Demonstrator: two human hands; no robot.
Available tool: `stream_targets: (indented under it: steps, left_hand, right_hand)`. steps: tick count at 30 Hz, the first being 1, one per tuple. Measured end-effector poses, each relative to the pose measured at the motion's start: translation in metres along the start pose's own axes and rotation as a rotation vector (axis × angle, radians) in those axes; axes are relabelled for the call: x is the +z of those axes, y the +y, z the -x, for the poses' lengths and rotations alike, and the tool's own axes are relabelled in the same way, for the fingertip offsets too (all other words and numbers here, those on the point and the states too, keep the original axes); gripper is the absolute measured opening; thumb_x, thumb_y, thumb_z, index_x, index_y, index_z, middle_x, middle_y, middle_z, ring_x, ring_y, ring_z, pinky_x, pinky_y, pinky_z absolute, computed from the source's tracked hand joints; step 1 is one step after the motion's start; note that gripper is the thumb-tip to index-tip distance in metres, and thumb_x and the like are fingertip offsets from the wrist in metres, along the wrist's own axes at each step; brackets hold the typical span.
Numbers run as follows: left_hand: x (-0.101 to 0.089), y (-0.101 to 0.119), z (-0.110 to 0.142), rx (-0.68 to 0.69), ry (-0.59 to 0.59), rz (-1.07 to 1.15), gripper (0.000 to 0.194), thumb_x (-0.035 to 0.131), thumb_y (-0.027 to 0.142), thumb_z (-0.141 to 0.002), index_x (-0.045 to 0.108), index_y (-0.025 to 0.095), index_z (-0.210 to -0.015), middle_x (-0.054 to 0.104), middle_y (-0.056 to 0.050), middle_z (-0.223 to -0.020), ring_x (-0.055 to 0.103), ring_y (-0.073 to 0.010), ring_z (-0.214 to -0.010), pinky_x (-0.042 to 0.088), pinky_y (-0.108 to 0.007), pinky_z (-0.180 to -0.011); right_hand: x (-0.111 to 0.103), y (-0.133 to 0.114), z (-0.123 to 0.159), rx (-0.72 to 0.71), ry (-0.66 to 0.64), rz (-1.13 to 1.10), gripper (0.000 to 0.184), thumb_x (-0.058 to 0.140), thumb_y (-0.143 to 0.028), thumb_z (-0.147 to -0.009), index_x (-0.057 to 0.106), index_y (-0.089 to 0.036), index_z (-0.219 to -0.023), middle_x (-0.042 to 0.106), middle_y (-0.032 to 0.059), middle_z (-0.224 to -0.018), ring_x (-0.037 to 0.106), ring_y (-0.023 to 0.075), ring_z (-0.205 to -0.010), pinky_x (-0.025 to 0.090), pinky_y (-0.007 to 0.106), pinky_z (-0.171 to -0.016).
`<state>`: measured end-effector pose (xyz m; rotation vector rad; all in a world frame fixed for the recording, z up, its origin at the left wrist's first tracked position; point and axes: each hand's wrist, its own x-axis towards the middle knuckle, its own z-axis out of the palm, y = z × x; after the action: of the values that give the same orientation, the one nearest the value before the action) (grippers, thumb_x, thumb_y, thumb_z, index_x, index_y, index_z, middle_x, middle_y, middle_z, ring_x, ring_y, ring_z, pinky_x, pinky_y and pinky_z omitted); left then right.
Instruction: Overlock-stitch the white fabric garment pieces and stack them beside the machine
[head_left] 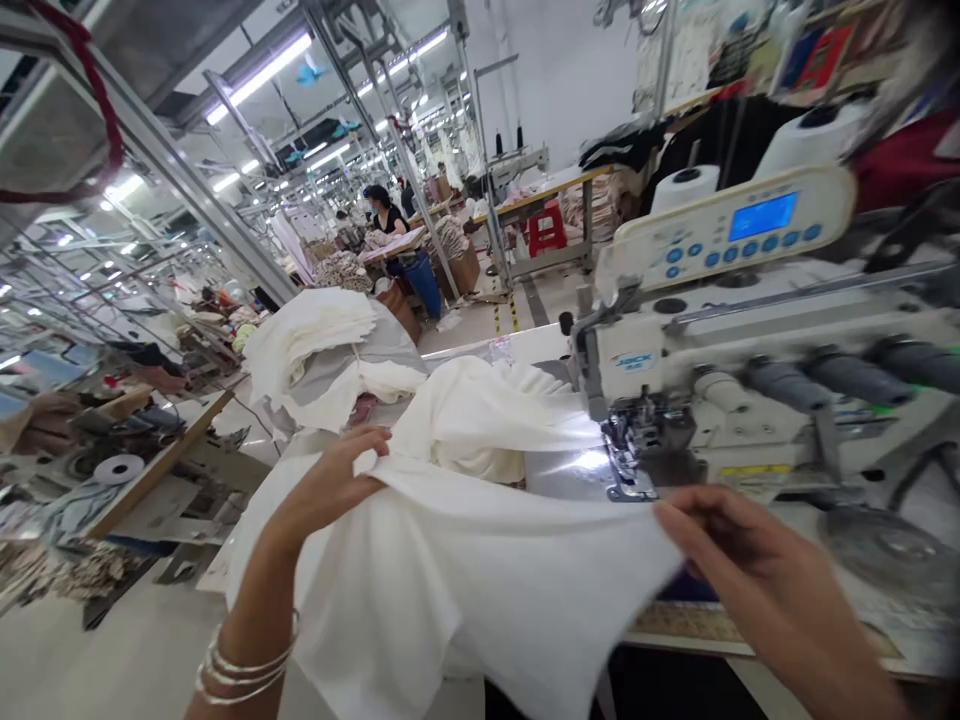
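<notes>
A white fabric piece (480,560) is stretched between my two hands, its upper edge nearly straight and the rest draping below the table edge. My left hand (337,485) pinches one end of that edge between thumb and fingers. At the other end, my right hand (742,565) grips a corner just in front of the sewing machine's presser foot (630,488). The cloth's edge lies close to the foot; whether it touches is unclear. Behind it, more gathered white cloth (487,410) reaches toward the lit needle area of the sewing machine (637,360).
A stack of white cut pieces (315,330) lies at the back left of the table. The machine's control panel (750,235) and thread cones (686,188) stand at the right. A co-worker (384,212) sits farther off, near a red stool (547,230).
</notes>
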<state>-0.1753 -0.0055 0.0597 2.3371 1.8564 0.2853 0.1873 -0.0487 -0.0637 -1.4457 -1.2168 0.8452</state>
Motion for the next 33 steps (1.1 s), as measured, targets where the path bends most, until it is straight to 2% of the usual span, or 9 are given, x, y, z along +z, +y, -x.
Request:
stream_targets:
  steps: [3,5,7,10,13,17,20,23,33]
  left_hand:
    - [0.043,0.049,-0.02,0.013,0.242,-0.221,0.039,0.048,0.007,-0.076,0.056,0.016,-0.113,0.063,-0.014,-0.117,0.056,-0.0312,-0.116,0.039,-0.058,-0.103]
    - [0.077,0.093,-0.017,0.359,0.509,-0.156,0.039,0.041,0.003,-0.083,0.054,0.015,-0.118,0.064,-0.013,-0.118,0.058,-0.0241,-0.116,0.049,-0.043,-0.1]
    - [0.106,0.134,-0.008,0.611,0.454,-0.128,0.035,0.044,0.008,-0.088,0.053,0.01,-0.121,0.062,-0.016,-0.125,0.055,-0.0253,-0.122,0.05,-0.039,-0.101]
    - [0.13,0.17,-0.002,0.646,0.413,-0.121,0.034,0.046,0.015,-0.092,0.054,0.004,-0.123,0.06,-0.018,-0.128,0.052,-0.0293,-0.126,0.051,-0.045,-0.101]
    - [0.135,0.174,-0.007,0.569,0.416,-0.095,0.034,0.044,0.015,-0.093,0.053,0.005,-0.124,0.059,-0.018,-0.13,0.05,-0.0289,-0.128,0.05,-0.047,-0.103]
    - [0.136,0.168,-0.015,0.526,0.452,-0.105,0.035,0.044,0.016,-0.093,0.052,0.006,-0.126,0.06,-0.018,-0.129,0.05,-0.0286,-0.128,0.05,-0.047,-0.103]
    - [0.138,0.17,-0.017,0.46,0.46,-0.136,0.036,0.043,0.016,-0.094,0.051,0.006,-0.127,0.059,-0.019,-0.13,0.049,-0.0304,-0.129,0.051,-0.049,-0.101]
    - [0.139,0.173,-0.019,0.417,0.437,-0.155,0.036,0.042,0.017,-0.095,0.051,0.005,-0.127,0.057,-0.019,-0.132,0.046,-0.0318,-0.131,0.051,-0.05,-0.102]
    - [0.14,0.177,-0.019,0.389,0.459,-0.116,0.037,0.044,0.016,-0.094,0.048,0.008,-0.13,0.056,-0.017,-0.134,0.041,-0.0307,-0.135,0.049,-0.049,-0.104]
  right_hand:
    - [0.008,0.001,-0.021,0.038,0.023,0.048,0.039,0.061,-0.061,-0.075,0.062,-0.022,-0.08,0.053,-0.0023,-0.054,0.049,0.0132,-0.049,0.042,0.023,-0.046]
    - [0.011,0.0,-0.027,0.071,0.024,0.061,0.042,0.061,-0.063,-0.075,0.063,-0.022,-0.081,0.054,-0.0024,-0.054,0.049,0.0131,-0.049,0.041,0.023,-0.046]
    - [0.011,0.0,-0.028,0.07,0.039,0.051,0.042,0.062,-0.063,-0.075,0.063,-0.021,-0.081,0.059,-0.0012,-0.059,0.052,0.0135,-0.052,0.043,0.023,-0.049]
    - [0.009,0.005,-0.023,0.035,0.172,0.039,0.041,0.063,-0.061,-0.075,0.063,-0.021,-0.082,0.063,0.0004,-0.066,0.057,0.0141,-0.056,0.048,0.023,-0.055]
    - [0.012,0.021,-0.007,0.049,0.149,-0.037,0.037,0.063,-0.056,-0.079,0.063,-0.02,-0.087,0.068,0.0039,-0.079,0.064,0.0165,-0.069,0.053,0.022,-0.064]
    - [0.031,0.037,0.026,0.111,-0.291,-0.287,0.036,0.062,-0.05,-0.083,0.061,-0.018,-0.1,0.069,0.0068,-0.091,0.065,0.0195,-0.08,0.055,0.026,-0.074]
    - [0.041,0.038,0.041,0.159,-0.472,-0.349,0.034,0.056,-0.051,-0.087,0.061,-0.017,-0.088,0.063,0.0026,-0.076,0.06,0.017,-0.071,0.052,0.025,-0.068]
    - [0.035,0.037,0.042,0.198,-0.416,-0.296,0.038,0.056,-0.053,-0.086,0.062,-0.017,-0.077,0.058,0.0003,-0.066,0.055,0.0152,-0.065,0.048,0.022,-0.061]
    - [0.007,0.04,0.034,0.167,-0.352,-0.194,0.034,0.058,-0.052,-0.085,0.07,-0.02,-0.084,0.069,0.0011,-0.072,0.062,0.0164,-0.068,0.05,0.018,-0.064]
